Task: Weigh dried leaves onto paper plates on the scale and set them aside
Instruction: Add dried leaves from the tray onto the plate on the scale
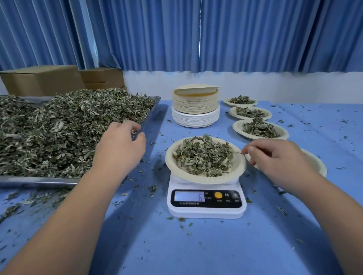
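Blue cloth [189, 256] covered the table, littered with leaf crumbs [152, 188]. Near the middle stood a white scale [205, 213], its display [190, 196] reading 6. On the scale sat a paper plate [195, 178] carrying a loose pile of dried leaves [203, 156].

The right hand [280, 159] reached in from the right to the plate's right rim. Its thumb and forefinger were pinched on a thin stem [237, 152] that lay at the edge of the pile, and the other fingers were curled under. Behind this hand lay another plate [318, 165], mostly hidden, so its contents could not be made out.

The left hand [120, 146] hovered over the right edge of a metal tray [23, 181], which held a big heap [59, 124] of the same leaves. Its fingers were bent down toward the heap, but I could not tell whether they held anything.

Beyond the scale stood a stack [195, 104] of unused plates, tan ones above and white ones below. To the right of the stack, three filled plates ran in a row toward the wall: the near one [239, 128], the middle one [231, 112] and the far one [227, 102], each with its own small pile of leaves. The near one sat just behind the right hand.

Cardboard boxes [42, 82] stood behind the tray, and a blue pleated curtain [248, 34] hung across the back.
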